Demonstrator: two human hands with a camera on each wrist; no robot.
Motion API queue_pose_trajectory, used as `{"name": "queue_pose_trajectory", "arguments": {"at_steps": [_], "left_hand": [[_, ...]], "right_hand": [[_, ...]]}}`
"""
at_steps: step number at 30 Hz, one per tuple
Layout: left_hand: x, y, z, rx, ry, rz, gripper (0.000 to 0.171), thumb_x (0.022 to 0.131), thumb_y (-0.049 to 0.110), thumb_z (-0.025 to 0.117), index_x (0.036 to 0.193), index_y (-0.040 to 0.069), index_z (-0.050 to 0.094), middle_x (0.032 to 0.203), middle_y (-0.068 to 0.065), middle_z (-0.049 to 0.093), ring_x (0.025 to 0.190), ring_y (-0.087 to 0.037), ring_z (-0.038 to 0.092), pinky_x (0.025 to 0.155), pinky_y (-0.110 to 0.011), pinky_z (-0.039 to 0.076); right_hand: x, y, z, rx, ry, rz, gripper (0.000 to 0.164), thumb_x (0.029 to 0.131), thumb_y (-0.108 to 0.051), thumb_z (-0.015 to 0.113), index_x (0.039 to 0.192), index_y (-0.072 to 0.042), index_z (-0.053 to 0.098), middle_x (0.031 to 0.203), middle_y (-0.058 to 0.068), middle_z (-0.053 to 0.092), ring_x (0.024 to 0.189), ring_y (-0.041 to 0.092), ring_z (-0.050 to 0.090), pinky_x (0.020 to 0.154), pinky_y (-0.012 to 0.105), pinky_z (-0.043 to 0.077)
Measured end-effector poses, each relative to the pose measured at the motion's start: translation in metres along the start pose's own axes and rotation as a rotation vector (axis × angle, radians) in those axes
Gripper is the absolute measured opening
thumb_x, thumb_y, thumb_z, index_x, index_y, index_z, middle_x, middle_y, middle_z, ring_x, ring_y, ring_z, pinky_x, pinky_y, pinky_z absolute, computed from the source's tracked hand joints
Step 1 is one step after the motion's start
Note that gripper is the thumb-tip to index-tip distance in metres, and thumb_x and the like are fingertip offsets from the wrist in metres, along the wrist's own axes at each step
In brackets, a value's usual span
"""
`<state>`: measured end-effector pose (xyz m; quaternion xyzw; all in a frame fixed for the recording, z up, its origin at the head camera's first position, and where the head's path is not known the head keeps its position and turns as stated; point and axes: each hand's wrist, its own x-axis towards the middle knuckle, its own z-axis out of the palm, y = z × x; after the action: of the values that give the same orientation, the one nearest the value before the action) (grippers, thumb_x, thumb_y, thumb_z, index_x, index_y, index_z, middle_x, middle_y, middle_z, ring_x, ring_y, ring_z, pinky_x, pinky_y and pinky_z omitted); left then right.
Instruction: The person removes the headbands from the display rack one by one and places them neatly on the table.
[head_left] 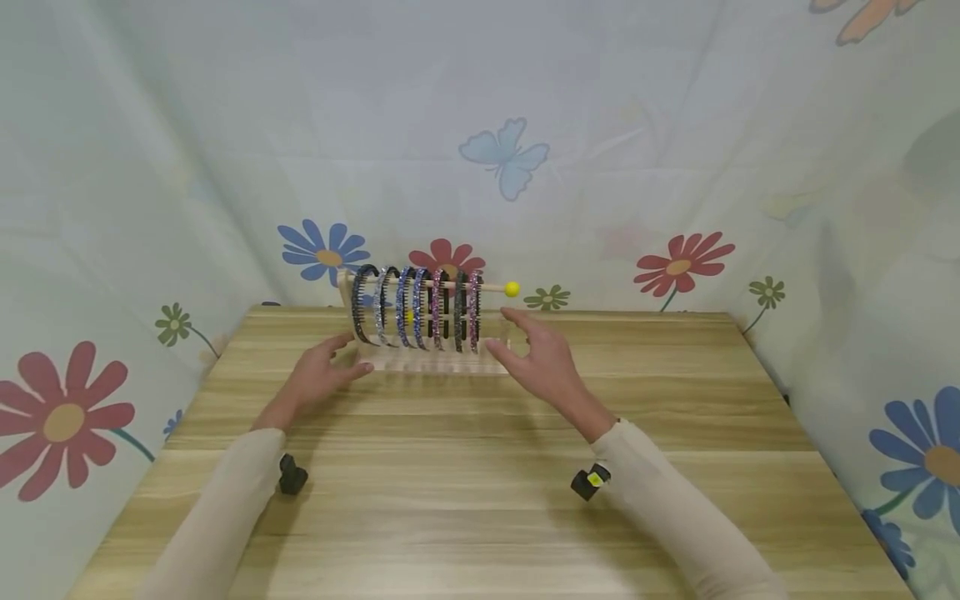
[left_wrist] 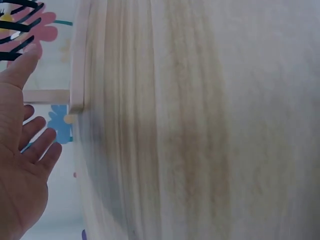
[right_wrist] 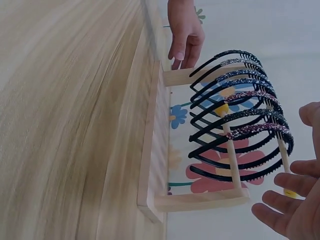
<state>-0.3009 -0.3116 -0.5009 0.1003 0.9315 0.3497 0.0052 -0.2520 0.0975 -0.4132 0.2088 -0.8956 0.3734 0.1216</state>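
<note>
As two cream sleeves [head_left: 206, 517] are spanning one wood-grain table [head_left: 442, 483], seven headbands [head_left: 417, 310] are hanging on a wooden rack [head_left: 435, 363]

While two black wrist devices [head_left: 291, 476] are showing at the cuffs, a yellow patch on the right one is proving too small to read. The left hand [head_left: 318, 375] is holding its fingers loosely spread beside the rack's left end; whether it is touching wood, one cannot tell. The right hand [head_left: 547, 362] is spreading thumb and fingers near the opposite end. The rack is standing near the table's far edge, two yellow balls [head_left: 512, 289] tipping its rods [head_left: 495, 287]. One black, one silver, two blue, two pink and one dark-green band are lining up. Beyond, three red flowers [head_left: 678, 267] and one pale-blue butterfly [head_left: 506, 158] are decorating the backdrop [head_left: 637, 100].
</note>
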Motion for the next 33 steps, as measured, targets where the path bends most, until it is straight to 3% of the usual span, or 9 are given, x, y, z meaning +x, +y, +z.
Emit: {"name": "queue_pose_trajectory", "arguments": {"at_steps": [6, 11, 15, 20, 33], "left_hand": [[0.002, -0.001, 0.003, 0.013, -0.008, 0.001, 0.096, 0.092, 0.057, 0.071, 0.154, -0.008, 0.036, 0.156, -0.03, 0.04, 0.137, -0.054, 0.043, 0.112, -0.064, 0.04], [0.005, -0.001, 0.006, 0.012, 0.01, 0.017, 0.086, 0.093, 0.045, 0.075, 0.15, -0.009, 0.041, 0.146, -0.032, 0.051, 0.13, -0.049, 0.054, 0.109, -0.06, 0.046], [0.009, -0.003, 0.009, -0.028, 0.023, 0.018, 0.072, 0.094, 0.035, 0.076, 0.148, -0.005, 0.049, 0.14, -0.027, 0.059, 0.123, -0.043, 0.063, 0.103, -0.055, 0.053], [0.013, -0.004, 0.012, -0.042, 0.034, 0.027, 0.062, 0.094, 0.03, 0.077, 0.143, -0.003, 0.056, 0.139, -0.024, 0.061, 0.121, -0.04, 0.065, 0.101, -0.054, 0.054], [0.016, -0.009, 0.017, 0.014, 0.062, 0.061, 0.059, 0.093, 0.027, 0.078, 0.14, -0.003, 0.058, 0.135, -0.025, 0.063, 0.122, -0.042, 0.063, 0.105, -0.057, 0.05]], "right_hand": [[0.003, 0.003, 0.007, 0.168, -0.014, 0.032, 0.064, 0.099, -0.051, 0.064, 0.148, -0.012, 0.054, 0.144, 0.011, 0.06, 0.128, 0.029, 0.061, 0.099, 0.051, 0.057], [0.007, 0.003, 0.014, 0.269, -0.018, 0.062, 0.06, 0.097, -0.048, 0.068, 0.145, -0.014, 0.057, 0.137, 0.011, 0.065, 0.122, 0.028, 0.064, 0.096, 0.046, 0.059], [0.011, 0.003, 0.02, 0.294, -0.018, 0.064, 0.056, 0.097, -0.046, 0.069, 0.142, -0.014, 0.061, 0.13, 0.009, 0.069, 0.115, 0.025, 0.068, 0.092, 0.04, 0.061], [0.014, 0.004, 0.025, 0.317, -0.012, 0.079, 0.052, 0.097, -0.045, 0.07, 0.137, -0.012, 0.065, 0.122, 0.009, 0.072, 0.106, 0.023, 0.07, 0.089, 0.041, 0.062], [0.021, 0.005, 0.036, 0.396, -0.019, 0.157, 0.039, 0.099, -0.037, 0.069, 0.128, -0.011, 0.068, 0.114, 0.005, 0.074, 0.108, 0.023, 0.068, 0.088, 0.042, 0.061]]}}
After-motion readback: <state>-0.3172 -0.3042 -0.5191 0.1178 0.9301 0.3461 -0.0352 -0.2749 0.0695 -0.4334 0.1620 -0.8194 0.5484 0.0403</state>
